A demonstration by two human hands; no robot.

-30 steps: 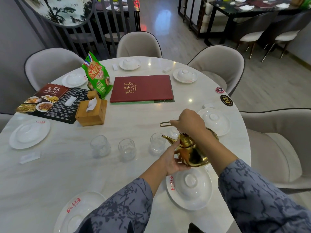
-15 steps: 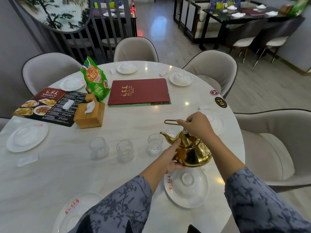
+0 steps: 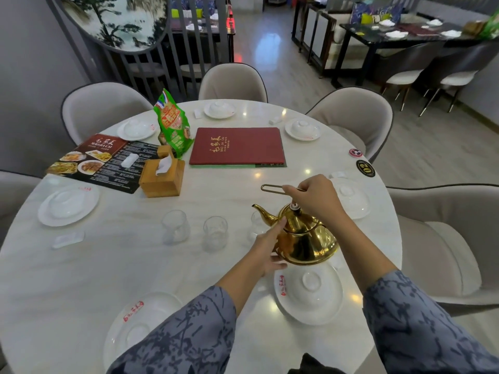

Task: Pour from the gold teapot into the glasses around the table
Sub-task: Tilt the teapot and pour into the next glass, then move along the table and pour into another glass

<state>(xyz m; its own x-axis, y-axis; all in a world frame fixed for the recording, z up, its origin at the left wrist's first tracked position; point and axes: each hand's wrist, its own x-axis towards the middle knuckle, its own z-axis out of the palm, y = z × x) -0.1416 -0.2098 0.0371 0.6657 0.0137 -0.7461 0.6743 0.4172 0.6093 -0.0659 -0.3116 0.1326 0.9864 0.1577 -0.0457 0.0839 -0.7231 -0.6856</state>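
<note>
The gold teapot (image 3: pixel 307 238) hangs just above the round white table (image 3: pixel 135 260), nearly level, its spout pointing left. My right hand (image 3: pixel 314 197) grips its thin wire handle from above. My left hand (image 3: pixel 270 247) presses flat against the pot's left side and underside. Three clear glasses stand in a row to the left: one (image 3: pixel 175 226), a second (image 3: pixel 215 233), and a third (image 3: pixel 256 225) partly hidden behind the spout. Whether they hold liquid I cannot tell.
White plates with upturned bowls (image 3: pixel 309 292) ring the table. A wooden tissue box (image 3: pixel 162 178), a red menu book (image 3: pixel 237 145), a green snack bag (image 3: pixel 172 125) and a dark picture menu (image 3: pixel 100 160) lie further back. Grey chairs (image 3: pixel 442 238) surround the table.
The teapot has tipped back from a spout-down tilt to nearly level and shifted slightly right of the third glass. Both hands stayed on it.
</note>
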